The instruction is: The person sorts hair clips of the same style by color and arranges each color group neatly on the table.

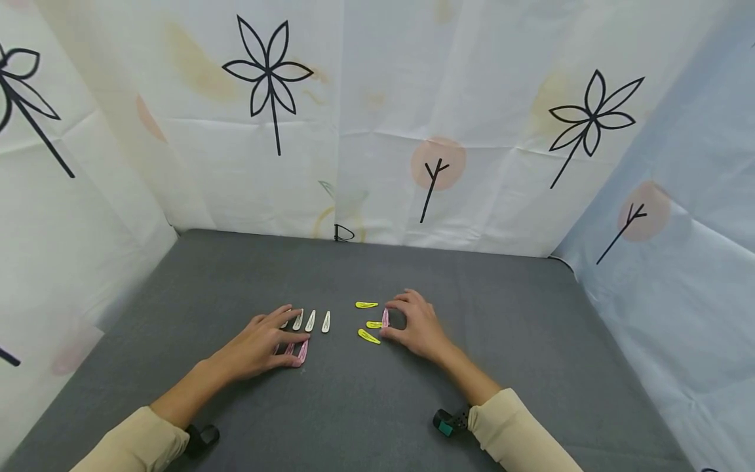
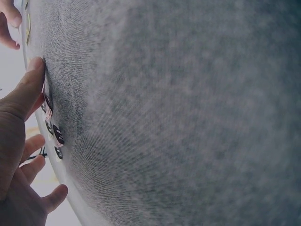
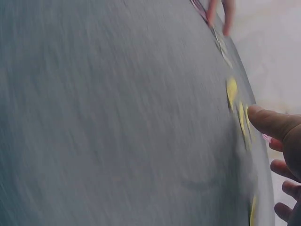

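Observation:
In the head view my left hand (image 1: 265, 344) is over a row of pink hair clips, its thumb and index finger at the two ends of the rightmost pink hair clip (image 1: 303, 352). Other pink clips are partly hidden beneath that hand. Just beyond, several white hair clips (image 1: 310, 320) lie in a row, the leftmost partly covered by fingers. My right hand (image 1: 419, 328) pinches another pink hair clip (image 1: 385, 318) between thumb and index finger, beside yellow hair clips (image 1: 368, 336). The right wrist view shows one more yellow clip (image 3: 253, 211) near the lower edge.
The clips lie on a dark grey cloth-covered table (image 1: 354, 413). Pale curtains (image 1: 377, 78) printed with flowers stand behind and on both sides. A black wrist strap (image 1: 202, 440) is on the left wrist, and a wrist device (image 1: 449, 421) is on the right.

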The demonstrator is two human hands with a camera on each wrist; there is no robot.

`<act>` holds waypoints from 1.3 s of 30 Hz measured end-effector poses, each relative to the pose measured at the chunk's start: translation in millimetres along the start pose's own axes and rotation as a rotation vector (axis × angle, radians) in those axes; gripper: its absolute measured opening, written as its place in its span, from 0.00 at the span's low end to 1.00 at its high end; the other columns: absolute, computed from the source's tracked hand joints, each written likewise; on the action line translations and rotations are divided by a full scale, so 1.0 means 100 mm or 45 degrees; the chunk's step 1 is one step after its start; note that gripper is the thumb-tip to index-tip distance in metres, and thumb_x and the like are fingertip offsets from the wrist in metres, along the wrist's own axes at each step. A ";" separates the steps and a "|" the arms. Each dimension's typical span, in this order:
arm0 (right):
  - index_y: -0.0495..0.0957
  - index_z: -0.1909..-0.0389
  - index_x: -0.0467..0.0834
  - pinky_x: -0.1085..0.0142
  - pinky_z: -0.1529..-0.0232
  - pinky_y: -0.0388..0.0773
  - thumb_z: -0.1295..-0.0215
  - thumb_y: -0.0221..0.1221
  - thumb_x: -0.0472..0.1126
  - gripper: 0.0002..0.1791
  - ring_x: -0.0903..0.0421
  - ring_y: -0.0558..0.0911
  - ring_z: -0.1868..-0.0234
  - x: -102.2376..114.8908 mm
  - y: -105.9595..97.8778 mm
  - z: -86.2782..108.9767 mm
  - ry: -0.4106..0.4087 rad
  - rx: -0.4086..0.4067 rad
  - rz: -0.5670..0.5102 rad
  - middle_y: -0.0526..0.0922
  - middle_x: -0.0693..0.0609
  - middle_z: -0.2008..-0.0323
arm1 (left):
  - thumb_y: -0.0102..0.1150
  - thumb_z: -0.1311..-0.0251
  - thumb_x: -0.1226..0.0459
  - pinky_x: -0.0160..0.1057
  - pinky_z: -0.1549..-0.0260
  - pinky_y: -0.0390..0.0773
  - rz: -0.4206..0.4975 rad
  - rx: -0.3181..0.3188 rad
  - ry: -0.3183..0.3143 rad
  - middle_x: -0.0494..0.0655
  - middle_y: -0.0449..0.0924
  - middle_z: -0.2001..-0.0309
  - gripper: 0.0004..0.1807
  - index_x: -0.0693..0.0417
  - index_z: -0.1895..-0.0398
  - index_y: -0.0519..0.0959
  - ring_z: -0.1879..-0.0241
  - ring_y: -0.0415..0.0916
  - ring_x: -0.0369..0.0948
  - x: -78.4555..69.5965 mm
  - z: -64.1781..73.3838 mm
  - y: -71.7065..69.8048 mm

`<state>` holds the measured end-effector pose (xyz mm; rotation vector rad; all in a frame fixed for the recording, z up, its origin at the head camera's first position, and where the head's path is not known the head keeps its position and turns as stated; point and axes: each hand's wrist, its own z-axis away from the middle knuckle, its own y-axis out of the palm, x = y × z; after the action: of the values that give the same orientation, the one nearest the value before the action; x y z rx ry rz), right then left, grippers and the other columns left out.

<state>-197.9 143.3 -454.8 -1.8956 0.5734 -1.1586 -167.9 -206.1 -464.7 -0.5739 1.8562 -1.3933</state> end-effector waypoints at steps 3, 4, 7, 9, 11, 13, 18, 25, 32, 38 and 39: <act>0.82 0.46 0.42 0.36 0.37 0.59 0.47 0.75 0.50 0.29 0.39 0.61 0.27 0.14 0.09 0.00 -0.055 0.042 -0.031 0.78 0.44 0.43 | 0.69 0.45 0.45 0.67 0.44 0.64 0.001 -0.011 0.006 0.60 0.67 0.31 0.28 0.43 0.42 0.83 0.29 0.59 0.59 0.00 0.00 0.00; 0.82 0.46 0.42 0.36 0.36 0.58 0.47 0.75 0.50 0.29 0.39 0.60 0.27 0.19 0.12 0.00 -0.071 0.059 -0.041 0.77 0.44 0.43 | 0.69 0.45 0.45 0.67 0.44 0.64 0.000 -0.014 0.007 0.60 0.67 0.31 0.28 0.43 0.42 0.83 0.29 0.59 0.59 0.00 0.01 0.00; 0.83 0.46 0.43 0.37 0.36 0.58 0.47 0.75 0.50 0.28 0.39 0.59 0.26 0.33 0.22 0.01 -0.116 0.107 -0.028 0.77 0.43 0.42 | 0.69 0.45 0.45 0.67 0.44 0.64 0.003 -0.016 0.009 0.60 0.67 0.31 0.28 0.44 0.42 0.83 0.29 0.59 0.59 0.01 0.01 0.00; 0.83 0.47 0.44 0.37 0.35 0.58 0.48 0.75 0.52 0.28 0.40 0.59 0.26 0.41 0.28 0.01 -0.137 0.132 -0.008 0.77 0.44 0.41 | 0.69 0.45 0.45 0.67 0.44 0.64 0.002 -0.010 0.007 0.60 0.67 0.31 0.28 0.44 0.42 0.83 0.29 0.59 0.59 0.01 0.01 0.00; 0.84 0.48 0.46 0.39 0.35 0.59 0.48 0.75 0.53 0.28 0.40 0.59 0.26 0.48 0.33 0.01 -0.162 0.147 0.032 0.77 0.45 0.41 | 0.69 0.45 0.45 0.67 0.44 0.64 0.003 -0.005 0.004 0.60 0.67 0.31 0.28 0.44 0.42 0.83 0.29 0.59 0.59 0.00 0.00 -0.01; 0.84 0.48 0.47 0.40 0.35 0.60 0.49 0.75 0.54 0.28 0.41 0.58 0.25 0.55 0.38 0.01 -0.176 0.156 0.063 0.77 0.46 0.40 | 0.69 0.45 0.45 0.67 0.44 0.64 0.001 -0.001 -0.002 0.60 0.67 0.31 0.28 0.44 0.42 0.83 0.29 0.59 0.59 0.00 0.00 -0.01; 0.84 0.48 0.50 0.43 0.33 0.59 0.50 0.74 0.57 0.28 0.41 0.56 0.24 0.66 0.49 0.00 -0.182 0.163 0.114 0.76 0.47 0.39 | 0.69 0.45 0.45 0.67 0.44 0.64 -0.005 0.002 -0.004 0.60 0.67 0.31 0.29 0.45 0.42 0.83 0.29 0.59 0.58 0.00 -0.01 0.00; 0.84 0.47 0.52 0.43 0.32 0.57 0.49 0.73 0.60 0.29 0.40 0.54 0.24 0.77 0.61 -0.03 -0.170 0.156 0.131 0.75 0.47 0.37 | 0.70 0.46 0.46 0.67 0.45 0.66 -0.019 -0.003 0.003 0.60 0.68 0.32 0.29 0.45 0.42 0.83 0.30 0.61 0.58 0.00 -0.01 0.00; 0.85 0.48 0.53 0.43 0.33 0.58 0.50 0.74 0.60 0.29 0.41 0.54 0.23 0.82 0.67 -0.04 -0.135 0.136 0.134 0.74 0.47 0.36 | 0.70 0.46 0.46 0.67 0.45 0.66 -0.018 0.018 -0.006 0.60 0.68 0.32 0.29 0.45 0.42 0.83 0.30 0.61 0.57 -0.01 -0.01 -0.02; 0.85 0.48 0.54 0.44 0.32 0.57 0.51 0.74 0.61 0.29 0.42 0.53 0.23 0.82 0.68 -0.05 -0.096 0.145 0.125 0.73 0.48 0.35 | 0.70 0.46 0.46 0.67 0.45 0.65 -0.017 0.020 -0.005 0.61 0.68 0.32 0.29 0.46 0.42 0.83 0.30 0.61 0.58 -0.02 -0.02 -0.02; 0.85 0.48 0.54 0.44 0.32 0.57 0.51 0.74 0.61 0.29 0.42 0.53 0.23 0.82 0.68 -0.06 -0.093 0.149 0.122 0.73 0.48 0.35 | 0.70 0.46 0.47 0.67 0.45 0.65 -0.017 0.018 -0.004 0.61 0.68 0.32 0.28 0.46 0.42 0.83 0.30 0.61 0.58 -0.02 -0.02 -0.02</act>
<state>-161.6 43.3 -468.4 -1.7836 0.5387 -1.0345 -168.2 -204.2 -461.9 -0.5819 1.8415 -1.4120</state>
